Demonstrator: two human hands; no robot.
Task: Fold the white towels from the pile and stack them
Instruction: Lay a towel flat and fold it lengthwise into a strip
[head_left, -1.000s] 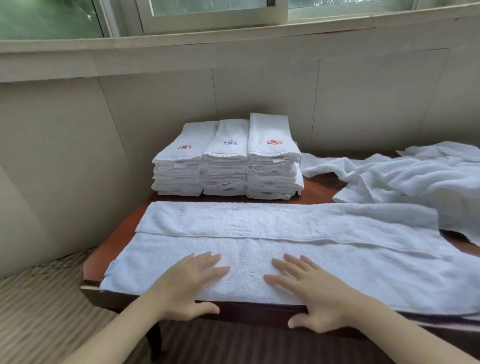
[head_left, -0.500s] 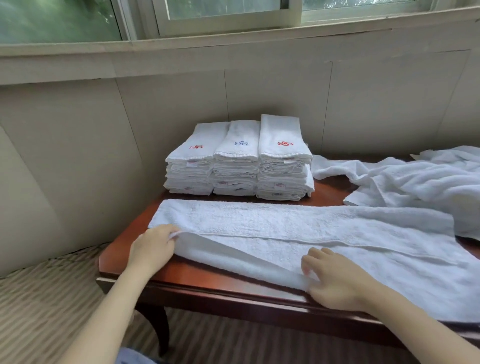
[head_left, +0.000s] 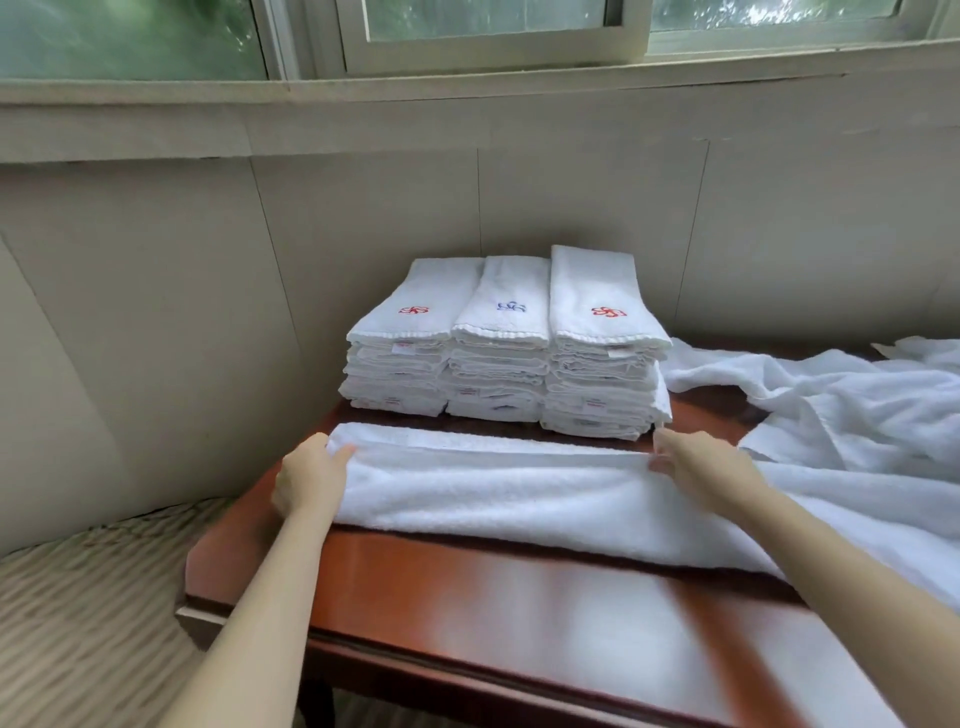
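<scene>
**A:** Where is the towel?

**B:** The towel (head_left: 493, 493) lies across the reddish wooden worktop (head_left: 467, 597) as a long white band, doubled over lengthwise. It runs from near the left end out past the right edge of the view.

**A:** And the hands?

**B:** Both are gripping it. The left hand (head_left: 311, 480) is curled round the towel's left end, thumb on top. The right hand (head_left: 696, 467) pinches the turned-over far edge further along. It is a bit blurred, so I can't make out each finger.

**A:** What's behind them?

**B:** Three stacks (head_left: 498, 353) of folded white towels stand side by side, touching, at the back by the wall (head_left: 156, 312). The top towels carry small stitched marks (head_left: 511, 306): red, blue, red.

**A:** And the pile?

**B:** The pile (head_left: 857, 410) lies rumpled on the right of the worktop, one corner reaching the right-hand stack. A window (head_left: 467, 21) runs along the top.
</scene>
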